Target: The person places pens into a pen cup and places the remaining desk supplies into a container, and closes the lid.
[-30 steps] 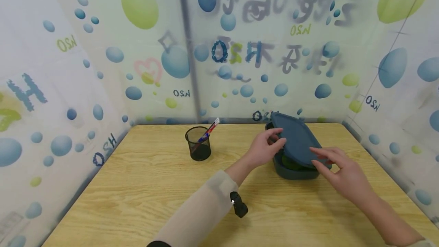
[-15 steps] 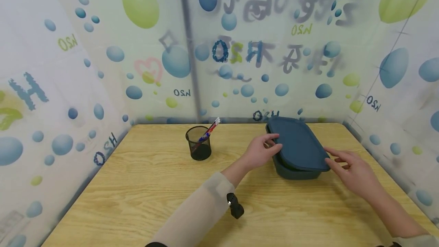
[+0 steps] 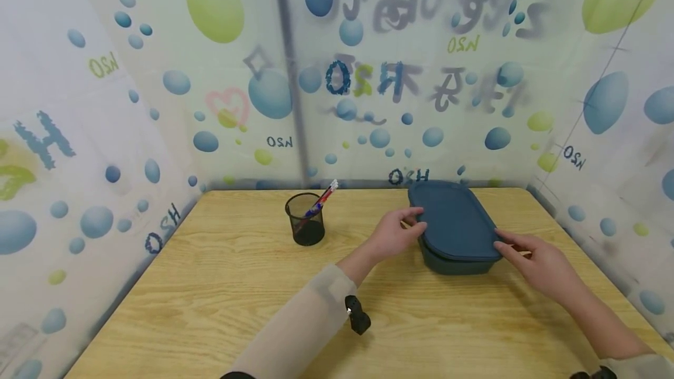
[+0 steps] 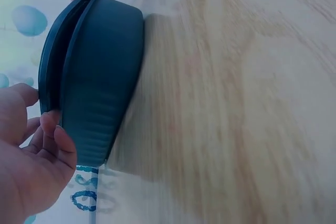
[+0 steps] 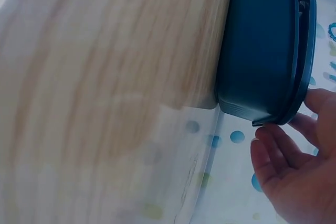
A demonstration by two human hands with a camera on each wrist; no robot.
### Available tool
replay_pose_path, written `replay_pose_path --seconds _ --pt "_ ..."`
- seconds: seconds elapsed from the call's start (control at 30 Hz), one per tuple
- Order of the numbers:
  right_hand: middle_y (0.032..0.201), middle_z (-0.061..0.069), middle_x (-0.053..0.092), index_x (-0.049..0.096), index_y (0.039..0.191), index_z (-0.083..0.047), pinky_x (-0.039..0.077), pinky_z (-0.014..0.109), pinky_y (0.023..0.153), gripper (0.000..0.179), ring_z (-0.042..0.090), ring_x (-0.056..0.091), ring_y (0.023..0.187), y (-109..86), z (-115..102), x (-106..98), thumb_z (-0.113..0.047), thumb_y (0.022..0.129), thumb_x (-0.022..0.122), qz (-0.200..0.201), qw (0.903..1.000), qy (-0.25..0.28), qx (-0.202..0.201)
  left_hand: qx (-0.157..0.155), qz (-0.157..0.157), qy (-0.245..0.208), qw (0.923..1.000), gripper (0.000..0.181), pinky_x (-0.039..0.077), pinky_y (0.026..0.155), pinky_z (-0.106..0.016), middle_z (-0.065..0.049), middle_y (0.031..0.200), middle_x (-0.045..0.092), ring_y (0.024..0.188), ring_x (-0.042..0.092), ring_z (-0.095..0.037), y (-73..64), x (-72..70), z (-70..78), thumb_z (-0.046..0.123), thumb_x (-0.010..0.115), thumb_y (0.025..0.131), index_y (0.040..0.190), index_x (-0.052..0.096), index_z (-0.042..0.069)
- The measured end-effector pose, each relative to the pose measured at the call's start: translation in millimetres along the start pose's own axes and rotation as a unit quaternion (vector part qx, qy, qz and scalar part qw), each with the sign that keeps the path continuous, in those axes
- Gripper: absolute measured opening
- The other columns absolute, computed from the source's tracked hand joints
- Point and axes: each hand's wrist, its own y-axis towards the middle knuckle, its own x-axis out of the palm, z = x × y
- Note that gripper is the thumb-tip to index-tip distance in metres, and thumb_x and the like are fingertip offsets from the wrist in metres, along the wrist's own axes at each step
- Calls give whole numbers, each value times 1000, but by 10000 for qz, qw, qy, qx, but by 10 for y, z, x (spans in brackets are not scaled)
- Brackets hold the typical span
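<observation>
A dark blue lid [image 3: 455, 218] lies over a dark teal lunch box [image 3: 458, 265] on the right of the table. In the left wrist view a gap separates the lid's edge [image 4: 48, 61] from the box's rim, narrowing towards one end. My left hand [image 3: 391, 235] holds the lid's left edge between thumb and fingers, some fingertips right at the box's rim. At the opposite edge my right hand [image 3: 539, 263] pinches the lid near its front corner. In the right wrist view, curled fingers [image 5: 281, 153] lie against the box's end. The contents are hidden under the lid.
A black mesh pen cup [image 3: 305, 221] with several pens [image 3: 322, 199] stands left of the box. The wooden table [image 3: 221, 285] meets a patterned curtain [image 3: 337, 133] at its back edge, close behind the box.
The lid was tilted, showing something green in the box; it has come down nearly level over the rim. My right hand has moved onto its right edge, while the left hand shifted slightly left.
</observation>
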Motion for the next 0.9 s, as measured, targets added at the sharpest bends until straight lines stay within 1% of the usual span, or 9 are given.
replay_pose_path --seconds 0.1,0.3,0.4,0.47,0.5,0.57,0.67,0.73,0.9 --pt "153 35 59 58 156 0 62 57 92 57 49 69 124 4 -11 3 -40 116 57 -9 10000 -20 -21 -53 1 57 10000 50 54 73 -27 -2 113 70 93 65 -10 -12 5 -26 33 66 112 160 59 19" --pt "151 36 59 58 156 1 63 45 85 57 48 70 121 1 -1 5 -39 115 59 -36 10000 -84 -9 -129 -33 167 9998 52 53 73 -26 -1 115 70 91 64 -10 -30 37 -73 33 67 112 161 58 19" --pt "152 37 58 57 156 2 63 45 82 58 48 70 119 -1 12 3 -40 115 59 -70 9999 -57 64 -52 -73 293 9995 52 52 70 -25 -4 119 72 89 64 -10 -39 37 -82 33 66 112 161 57 19" --pt "152 38 57 57 157 2 63 48 81 59 50 71 117 2 18 -1 -40 115 59 -104 9999 -46 74 -66 -98 349 9993 52 49 67 -26 -4 117 72 85 63 -10 -42 33 -89 34 66 112 161 58 21" --pt "151 38 57 57 156 3 63 49 81 59 50 71 116 5 20 -3 -40 115 59 -110 9999 -62 67 -92 -103 379 9992 51 48 65 -26 -3 115 72 82 62 -10 -44 30 -94 35 66 112 161 58 23" --pt "150 38 58 57 156 3 63 51 81 59 50 70 116 11 20 -8 -40 115 60 -129 9999 -110 26 -189 -106 437 9988 51 44 61 -28 -2 101 71 73 56 -11 -45 26 -100 37 66 112 161 58 27" --pt "147 38 60 58 155 5 63 53 82 59 50 71 115 22 19 -16 -39 114 61 -166 9996 -211 -77 -359 -119 551 9978 51 39 56 -29 0 81 62 62 48 -14 -43 16 -100 41 67 111 160 59 32" --pt "145 37 61 58 154 5 62 55 83 59 51 70 115 29 14 -26 -38 114 61 -203 9994 -253 -120 -418 -149 641 9970 51 37 54 -29 0 71 56 57 44 -15 -39 8 -93 43 68 110 160 59 34" --pt "142 36 63 58 154 6 62 58 85 59 51 70 116 40 2 -32 -37 115 61 -223 9990 -341 -162 -436 -233 761 9959 52 37 52 -28 1 63 51 55 44 -15 -37 -8 -76 44 67 110 161 57 36"
